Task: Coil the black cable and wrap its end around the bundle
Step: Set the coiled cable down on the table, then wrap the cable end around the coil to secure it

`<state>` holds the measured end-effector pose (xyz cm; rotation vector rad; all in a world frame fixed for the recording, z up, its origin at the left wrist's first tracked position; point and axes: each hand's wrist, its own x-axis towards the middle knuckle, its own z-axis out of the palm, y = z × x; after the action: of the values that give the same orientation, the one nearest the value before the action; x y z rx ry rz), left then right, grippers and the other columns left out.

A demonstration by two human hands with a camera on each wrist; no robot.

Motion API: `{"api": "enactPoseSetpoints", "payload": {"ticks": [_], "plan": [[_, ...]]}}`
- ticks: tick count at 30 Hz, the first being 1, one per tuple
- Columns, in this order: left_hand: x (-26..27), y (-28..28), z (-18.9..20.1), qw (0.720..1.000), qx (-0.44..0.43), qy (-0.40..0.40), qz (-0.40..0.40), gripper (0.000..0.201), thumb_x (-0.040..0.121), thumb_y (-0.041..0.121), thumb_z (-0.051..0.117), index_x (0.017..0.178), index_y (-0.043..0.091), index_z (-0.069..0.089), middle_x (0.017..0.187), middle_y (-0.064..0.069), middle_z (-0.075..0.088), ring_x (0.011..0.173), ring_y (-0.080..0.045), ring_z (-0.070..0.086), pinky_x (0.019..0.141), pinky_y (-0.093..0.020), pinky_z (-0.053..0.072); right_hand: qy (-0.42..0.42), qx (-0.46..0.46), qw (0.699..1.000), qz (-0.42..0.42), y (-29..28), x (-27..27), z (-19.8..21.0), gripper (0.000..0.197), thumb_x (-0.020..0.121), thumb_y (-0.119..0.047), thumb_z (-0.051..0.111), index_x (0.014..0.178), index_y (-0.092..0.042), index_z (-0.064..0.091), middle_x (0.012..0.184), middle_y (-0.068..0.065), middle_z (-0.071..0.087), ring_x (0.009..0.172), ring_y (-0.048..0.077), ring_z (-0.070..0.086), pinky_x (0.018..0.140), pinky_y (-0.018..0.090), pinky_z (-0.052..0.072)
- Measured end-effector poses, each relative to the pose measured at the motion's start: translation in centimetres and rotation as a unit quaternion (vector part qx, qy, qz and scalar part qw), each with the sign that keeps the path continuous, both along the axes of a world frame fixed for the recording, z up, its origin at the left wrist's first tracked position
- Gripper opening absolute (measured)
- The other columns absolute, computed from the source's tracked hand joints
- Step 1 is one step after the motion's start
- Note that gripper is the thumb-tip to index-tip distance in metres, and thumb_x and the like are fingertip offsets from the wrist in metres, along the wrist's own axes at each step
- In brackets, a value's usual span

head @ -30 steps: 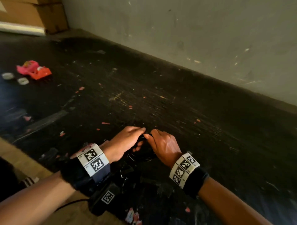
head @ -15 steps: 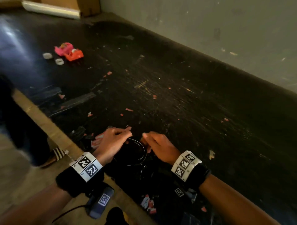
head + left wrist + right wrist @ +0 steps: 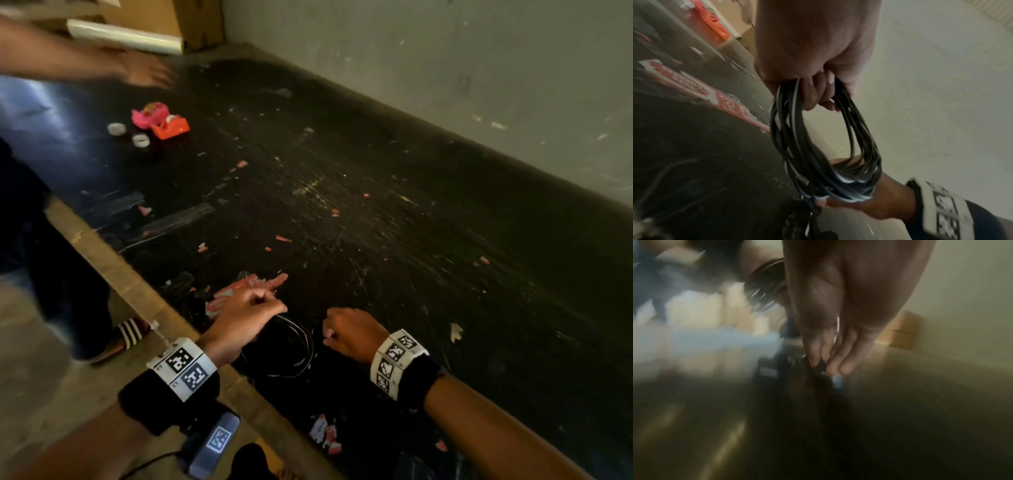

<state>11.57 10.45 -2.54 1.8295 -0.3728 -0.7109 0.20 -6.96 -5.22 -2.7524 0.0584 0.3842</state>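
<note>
Fingers of left hand [image 3: 813, 53] curled round coiled black cable [image 3: 824, 146]; right hand [image 3: 352, 334] pinched strand beside it, above scratched black tabletop [image 3: 394, 246]. Grey wall [image 3: 445, 68] behind; cardboard box [image 3: 171, 17] in corner.

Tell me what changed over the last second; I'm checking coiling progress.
The hands parted: the right hand drew away rightward, pinching a strand. The left hand kept gripping the black cable coil. Another person's arm swept in at far left. The toys stayed put.
</note>
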Motion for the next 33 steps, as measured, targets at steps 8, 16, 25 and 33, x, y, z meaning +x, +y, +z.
{"api": "enactPoseSetpoints", "payload": {"ticks": [8, 16, 25, 33], "plan": [[-2.4, -3.7, 2.8, 0.983, -0.041, -0.068, -0.165, 0.01, 0.08, 0.019, 0.071, 0.089, 0.021, 0.073, 0.078, 0.004, 0.069, 0.069, 0.001, 0.063, 0.066, -0.018, 0.045, -0.128, 0.274, 0.934, -0.193, -1.5, -3.2, 5.6, 0.005, 0.082, -0.013, 0.069, 0.086, -0.01, 0.07, 0.072, -0.008, 0.063, 0.063, -0.005, 0.056, 0.062, 0.009, 0.044], [-4.6, -8.0, 6.4, 0.939, -0.128, -0.102, -0.302, 0.016, 0.087, 0.014, 0.063, 0.077, 0.008, 0.073, 0.062, 0.003, 0.064, 0.063, 0.0, 0.057, 0.061, -0.017, 0.042, -0.179, 0.27, 0.898, -0.299, -2.9, -8.0, 10.9, 0.01, 0.081, -0.02, 0.071, 0.086, -0.012, 0.068, 0.076, -0.005, 0.064, 0.068, 0.005, 0.058, 0.064, 0.021, 0.047], [-4.9, -10.9, 10.8, 0.877, -0.13, -0.166, -0.432, 0.018, 0.091, 0.02, 0.057, 0.085, 0.013, 0.073, 0.063, 0.004, 0.063, 0.06, -0.002, 0.055, 0.056, -0.016, 0.041, -0.203, 0.266, 0.889, -0.313, -4.5, -10.3, 14.9, 0.016, 0.081, -0.02, 0.072, 0.088, -0.008, 0.067, 0.076, -0.001, 0.064, 0.068, 0.006, 0.058, 0.063, 0.019, 0.047], [-4.8, -12.1, 11.7, 0.927, -0.186, 0.085, -0.315, 0.017, 0.078, 0.021, 0.064, 0.07, 0.007, 0.067, 0.048, 0.005, 0.036, 0.04, -0.004, 0.028, 0.039, -0.018, 0.02, -0.368, 0.186, 0.886, -0.213, -4.5, -9.6, 16.3, 0.009, 0.082, -0.013, 0.069, 0.082, -0.005, 0.064, 0.08, 0.007, 0.061, 0.067, 0.011, 0.055, 0.063, 0.019, 0.045]]}}
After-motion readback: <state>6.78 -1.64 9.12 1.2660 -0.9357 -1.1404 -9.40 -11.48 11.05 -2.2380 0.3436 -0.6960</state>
